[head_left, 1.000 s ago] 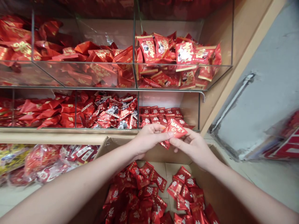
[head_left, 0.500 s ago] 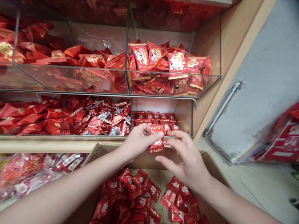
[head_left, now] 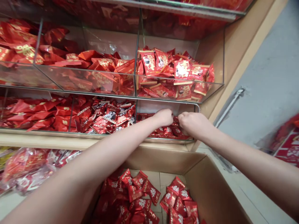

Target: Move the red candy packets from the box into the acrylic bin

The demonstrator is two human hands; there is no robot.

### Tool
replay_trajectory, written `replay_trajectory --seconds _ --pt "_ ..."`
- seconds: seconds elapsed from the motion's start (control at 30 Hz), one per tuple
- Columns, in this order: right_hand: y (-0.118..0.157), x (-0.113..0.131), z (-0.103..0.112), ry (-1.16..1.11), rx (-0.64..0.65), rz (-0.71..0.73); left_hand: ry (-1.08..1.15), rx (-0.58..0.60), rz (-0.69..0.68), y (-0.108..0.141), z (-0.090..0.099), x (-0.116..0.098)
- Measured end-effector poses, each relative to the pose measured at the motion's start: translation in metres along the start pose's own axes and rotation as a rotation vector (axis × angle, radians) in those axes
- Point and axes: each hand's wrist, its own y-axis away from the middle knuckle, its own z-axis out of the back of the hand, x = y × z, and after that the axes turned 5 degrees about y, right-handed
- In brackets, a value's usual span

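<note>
My left hand (head_left: pixel 165 117) reaches into the lower right shelf compartment, its fingers curled closed and turned away from me. Close beside it, my right hand (head_left: pixel 192 123) is also closed, near the compartment's right end. Whatever the fingers of either hand hold is hidden behind the knuckles. Below and around both hands lie rows of small red candy packets (head_left: pixel 168 132). Under my arms stands an open cardboard box (head_left: pixel 163 158) with more red packets (head_left: pixel 141 203) marked HAPPY and LUCK, in a larger heap at left and a smaller one (head_left: pixel 179 199) at right.
Clear dividers split the shelves. Red packets with gold edges (head_left: pixel 182 70) fill the compartment above my hands. Red and white packets (head_left: pixel 111 116) lie to the left. Plastic-bagged goods (head_left: pixel 28 168) sit at lower left. A grey wall (head_left: pixel 263 71) stands at right.
Both hands have moved up and forward from above the box into the lower right compartment. The packet that my left hand held is out of sight. My view has shifted slightly.
</note>
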Motion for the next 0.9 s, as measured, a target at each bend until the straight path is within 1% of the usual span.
replay_trajectory --seconds 0.13,0.23,0.37,0.47,0.53,0.67,0.77,0.83,0.9 --pt "-0.012 0.002 -0.011 -0.037 0.115 0.144 -0.286 0.163 -0.078 0.005 -0.006 0.015" --pt "-0.019 0.003 -0.015 -0.071 0.212 0.199 -0.432 0.247 -0.100 0.007 -0.005 0.024" --pt "-0.026 0.000 -0.010 -0.109 0.353 0.223 -0.528 0.290 -0.119 0.005 -0.003 0.028" --pt "-0.029 0.000 -0.005 -0.129 0.451 0.221 -0.567 0.297 -0.129 0.005 -0.004 0.028" --pt "-0.032 0.001 -0.004 -0.143 0.492 0.209 -0.590 0.294 -0.134 0.005 -0.006 0.027" --pt "-0.037 0.001 -0.007 -0.172 0.520 0.174 -0.632 0.278 -0.156 0.003 -0.008 0.025" --pt "-0.034 -0.003 0.000 -0.188 0.485 0.132 -0.656 0.239 -0.183 0.008 0.002 0.023" --pt "-0.023 -0.003 0.012 -0.196 0.420 0.103 -0.675 0.187 -0.201 0.022 0.016 0.018" --pt "-0.004 0.009 0.026 -0.261 0.368 0.116 -0.697 0.123 -0.212 0.048 0.029 0.012"
